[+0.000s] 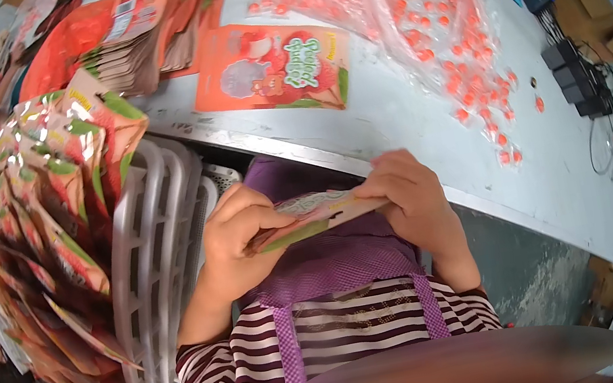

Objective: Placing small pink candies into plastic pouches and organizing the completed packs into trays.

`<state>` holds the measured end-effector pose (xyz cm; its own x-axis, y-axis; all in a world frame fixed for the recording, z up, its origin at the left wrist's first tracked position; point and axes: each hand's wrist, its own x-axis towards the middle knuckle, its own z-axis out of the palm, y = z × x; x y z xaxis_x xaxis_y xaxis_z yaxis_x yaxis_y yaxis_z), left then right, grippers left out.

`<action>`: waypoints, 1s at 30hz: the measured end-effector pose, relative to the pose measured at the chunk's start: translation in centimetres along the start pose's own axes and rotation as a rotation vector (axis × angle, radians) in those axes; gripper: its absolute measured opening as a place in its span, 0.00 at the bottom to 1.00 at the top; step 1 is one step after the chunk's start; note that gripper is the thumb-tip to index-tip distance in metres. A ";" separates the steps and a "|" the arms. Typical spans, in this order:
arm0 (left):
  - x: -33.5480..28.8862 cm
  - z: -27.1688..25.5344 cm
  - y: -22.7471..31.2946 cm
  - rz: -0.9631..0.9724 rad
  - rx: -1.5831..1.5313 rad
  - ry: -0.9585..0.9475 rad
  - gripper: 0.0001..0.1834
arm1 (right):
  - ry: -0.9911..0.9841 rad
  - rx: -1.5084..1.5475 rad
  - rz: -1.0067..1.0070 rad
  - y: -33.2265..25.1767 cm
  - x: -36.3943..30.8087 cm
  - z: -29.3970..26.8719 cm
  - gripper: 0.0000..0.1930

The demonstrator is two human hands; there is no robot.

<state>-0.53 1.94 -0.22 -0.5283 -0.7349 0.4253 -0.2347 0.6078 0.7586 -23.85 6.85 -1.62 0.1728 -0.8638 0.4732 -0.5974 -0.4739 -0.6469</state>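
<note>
In front of my purple apron I hold a printed candy pouch (pixel 324 214) with both hands. It lies nearly edge-on to me, so little of its front shows. My left hand (pixel 234 235) pinches one end between thumb and fingers. At the other end, my right hand (pixel 410 194) grips the pouch close to its edge. Another pouch (pixel 261 72), orange-red with a clear window, lies flat on the table just beyond my hands. Behind it to the left rises a stack of flat pouches (pixel 125 67).
Clear plastic bags of small red candies (pixel 420 24) lie open on the white table (pixel 391 111), with loose pieces spilling rightward. To my left stands a plastic basket (pixel 156 243) packed with pouches (pixel 59 251). Black power adapters (pixel 578 78) with cables sit at the right edge. Other people work farther left.
</note>
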 end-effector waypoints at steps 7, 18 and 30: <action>-1.1 -1.4 0.3 -0.067 -0.125 0.083 0.12 | 0.043 0.104 -0.010 -1.8 0.1 -0.2 0.15; -5.1 -1.2 2.4 -0.552 -0.686 -0.439 0.20 | 0.220 0.822 -0.262 0.7 1.3 0.3 0.06; -10.8 -18.7 15.4 -0.266 0.876 1.440 0.20 | 0.048 0.631 0.237 3.5 2.9 6.6 0.09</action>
<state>16.87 13.58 16.07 0.5902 -0.1946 0.7834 -0.7928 0.0427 0.6080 -20.25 1.52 -6.48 0.0496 -0.9552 0.2918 -0.0401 -0.2938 -0.9550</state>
